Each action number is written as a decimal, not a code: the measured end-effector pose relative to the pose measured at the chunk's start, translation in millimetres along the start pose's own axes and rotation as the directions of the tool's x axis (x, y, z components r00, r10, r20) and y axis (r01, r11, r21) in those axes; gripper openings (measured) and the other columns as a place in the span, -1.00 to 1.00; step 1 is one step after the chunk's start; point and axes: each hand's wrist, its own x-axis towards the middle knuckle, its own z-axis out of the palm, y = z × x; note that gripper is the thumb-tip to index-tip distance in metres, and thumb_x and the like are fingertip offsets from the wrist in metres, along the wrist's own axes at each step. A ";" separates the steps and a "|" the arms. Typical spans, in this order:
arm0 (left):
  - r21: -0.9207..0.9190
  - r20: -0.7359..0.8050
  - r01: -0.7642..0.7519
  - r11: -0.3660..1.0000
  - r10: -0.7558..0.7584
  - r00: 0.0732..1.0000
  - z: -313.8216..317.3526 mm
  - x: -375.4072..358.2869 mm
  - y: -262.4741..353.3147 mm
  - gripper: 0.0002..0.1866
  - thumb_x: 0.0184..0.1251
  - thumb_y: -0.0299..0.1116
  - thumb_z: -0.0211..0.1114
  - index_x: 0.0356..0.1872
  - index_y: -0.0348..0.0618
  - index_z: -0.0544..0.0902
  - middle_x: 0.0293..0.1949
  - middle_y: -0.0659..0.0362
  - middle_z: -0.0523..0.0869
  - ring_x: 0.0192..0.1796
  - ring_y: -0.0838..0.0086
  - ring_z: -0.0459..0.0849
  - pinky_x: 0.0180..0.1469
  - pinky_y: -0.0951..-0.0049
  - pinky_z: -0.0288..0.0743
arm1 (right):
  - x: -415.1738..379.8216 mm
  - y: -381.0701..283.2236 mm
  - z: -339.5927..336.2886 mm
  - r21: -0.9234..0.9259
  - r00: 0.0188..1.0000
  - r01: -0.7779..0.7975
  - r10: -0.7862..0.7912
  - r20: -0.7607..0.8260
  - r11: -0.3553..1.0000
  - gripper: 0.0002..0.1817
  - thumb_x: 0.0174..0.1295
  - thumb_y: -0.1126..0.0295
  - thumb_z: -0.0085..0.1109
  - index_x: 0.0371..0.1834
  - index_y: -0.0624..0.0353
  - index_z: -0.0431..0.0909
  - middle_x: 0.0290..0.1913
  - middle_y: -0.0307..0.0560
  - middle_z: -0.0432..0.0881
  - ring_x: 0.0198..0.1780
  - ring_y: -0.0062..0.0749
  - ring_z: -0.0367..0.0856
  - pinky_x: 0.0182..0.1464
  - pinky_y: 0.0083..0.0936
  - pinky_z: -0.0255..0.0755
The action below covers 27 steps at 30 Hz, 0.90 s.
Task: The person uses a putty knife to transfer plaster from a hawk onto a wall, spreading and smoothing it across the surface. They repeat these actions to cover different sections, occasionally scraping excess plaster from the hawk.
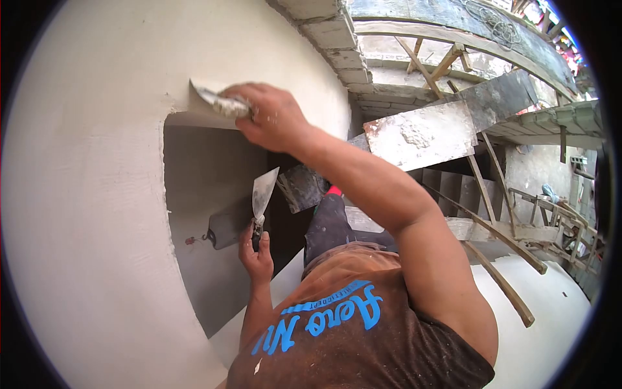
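Note:
My right hand [272, 117] reaches up and across to the pale wall [97, 155], with its fingers wrapped round a plaster-smeared trowel [210, 98]. The trowel's thin metal blade lies at the wall surface, just above the top corner of a rectangular opening [214, 155]. Lower down, in front of that opening, my left hand [257, 256] grips the dark handle of a putty knife [263, 194]. Its wide blade points upward and carries whitish smears.
A board [424, 133] with a heap of white plaster [416, 135] lies on planks right of my right forearm. Wooden poles [502, 285] slant at the right. Stairs [453, 188] show below the board. A grey object [225, 228] hangs inside the opening.

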 end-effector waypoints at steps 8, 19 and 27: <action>-0.671 0.201 0.498 0.549 -0.512 0.835 4.6 -11.2 13.6 -0.53 0.51 -0.26 0.19 0.34 -0.24 0.46 0.10 0.09 0.68 0.11 0.34 0.65 0.16 0.32 0.53 | -91.9 -58.8 -62.0 0.218 0.838 0.444 -0.489 0.241 0.869 -0.41 0.03 0.39 0.44 0.22 -0.19 0.62 0.29 -0.11 0.60 0.29 -0.20 0.54 0.40 -0.02 0.31; -0.797 0.528 0.568 0.204 -0.222 0.820 -5.5 -11.7 34.3 -0.59 0.26 -0.36 0.42 0.09 -0.27 0.59 -0.20 0.05 0.71 -0.43 0.46 0.59 -0.42 0.52 0.44 | -162.2 -4.9 -144.7 -0.183 0.940 0.206 -0.142 0.312 0.961 -0.48 0.03 0.43 0.41 0.15 -0.14 0.66 0.14 -0.29 0.67 0.08 -0.28 0.57 0.17 -0.35 0.45; -0.321 0.116 -0.073 0.944 0.115 0.987 20.6 0.8 68.3 -0.56 0.33 -0.50 0.38 0.23 -0.20 0.57 -0.01 0.10 0.66 -0.09 0.42 0.63 -0.03 0.40 0.56 | -233.1 28.1 -152.4 0.822 0.441 -0.569 0.855 0.273 0.031 -0.72 0.19 0.56 0.11 -0.01 0.36 0.50 -0.23 -0.01 0.70 -0.28 -0.35 0.75 -0.19 -0.34 0.70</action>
